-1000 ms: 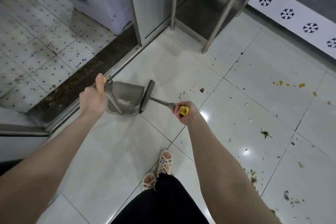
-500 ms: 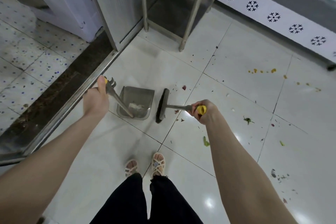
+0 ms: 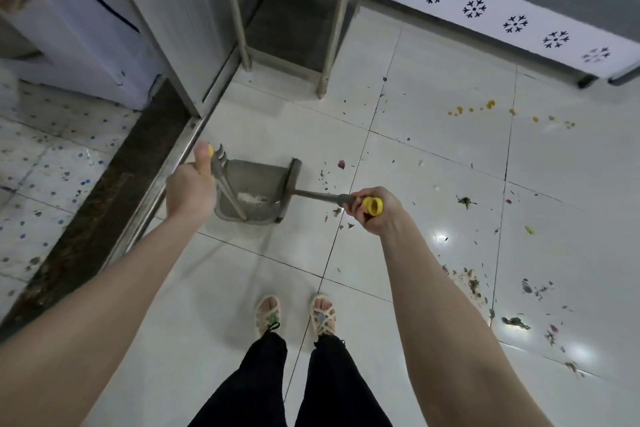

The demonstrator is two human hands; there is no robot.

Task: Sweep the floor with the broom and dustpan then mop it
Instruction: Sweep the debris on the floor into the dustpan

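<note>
A grey dustpan stands on the white tiled floor in front of my feet, with a little pale debris inside. My left hand grips the top of its upright handle, thumb up. My right hand grips the yellow-capped end of the broom handle. The dark broom head lies against the open mouth of the dustpan. Small scraps of leaves and petals lie scattered on the tiles to the right of the broom.
A steel table's legs and a metal panel stand ahead. A metal door track runs along the left, with speckled tiles beyond. Yellow bits and more litter dot the floor at the right. My sandalled feet stand below.
The broom head has swept left, from a gap beside the dustpan to touching its mouth. The left hand and dustpan have stayed about where they were.
</note>
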